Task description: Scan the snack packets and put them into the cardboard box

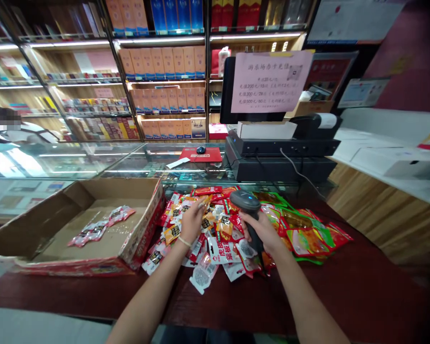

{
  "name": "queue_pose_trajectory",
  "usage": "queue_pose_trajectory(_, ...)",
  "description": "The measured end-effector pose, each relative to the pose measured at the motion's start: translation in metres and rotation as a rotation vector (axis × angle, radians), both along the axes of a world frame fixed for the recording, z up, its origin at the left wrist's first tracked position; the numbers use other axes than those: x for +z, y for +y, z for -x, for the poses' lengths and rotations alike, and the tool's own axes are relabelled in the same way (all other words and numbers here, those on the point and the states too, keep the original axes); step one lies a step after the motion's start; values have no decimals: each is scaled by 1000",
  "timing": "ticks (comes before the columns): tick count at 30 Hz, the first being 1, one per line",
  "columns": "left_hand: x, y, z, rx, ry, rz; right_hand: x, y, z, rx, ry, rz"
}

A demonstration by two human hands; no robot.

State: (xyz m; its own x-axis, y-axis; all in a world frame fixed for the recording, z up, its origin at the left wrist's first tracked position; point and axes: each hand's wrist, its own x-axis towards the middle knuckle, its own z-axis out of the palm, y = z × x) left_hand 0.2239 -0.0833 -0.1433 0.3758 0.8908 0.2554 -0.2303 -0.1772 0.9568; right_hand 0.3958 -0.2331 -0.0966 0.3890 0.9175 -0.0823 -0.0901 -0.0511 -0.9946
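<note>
My right hand is wrapped round the handle of a black barcode scanner, its head pointing away over the pile. My left hand pinches a small orange snack packet at the far side of the heap; the fingers partly cover it. Beneath and between both hands lies a loose pile of snack packets in red, orange and white. Flatter green-and-red snack bags lie to the right of the scanner. A clear-fronted packet rests at the near edge of the pile.
On the left stands an open cardboard box with a few pink packets inside. Behind the pile are a glass counter, a mouse on a red pad, and a monitor above a cash drawer. A person is at far left.
</note>
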Motion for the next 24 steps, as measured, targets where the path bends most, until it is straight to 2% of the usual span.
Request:
queue_pose_trajectory(2, 6, 1, 0, -53, -109, 214, -2, 1, 2, 47, -2, 23)
queue_pose_trajectory(4, 9, 1, -1, -169, -224, 414, -4, 3, 6, 93, -10, 41)
queue_pose_trajectory(7, 7, 1, -5, -246, -369, 564, -4, 5, 16, 102, -35, 60)
queue_pose_trajectory(12, 3, 5, -6, -198, -464, 620, -3, 5, 25, 106, -71, 81)
queue_pose_trajectory(17, 10, 9, -2, -139, -555, 581, -3, 5, 26, 96, -88, 107)
queue_pose_trajectory(24, 9, 7, -2, -156, -496, 551, -1, 3, 28, 118, -113, 102)
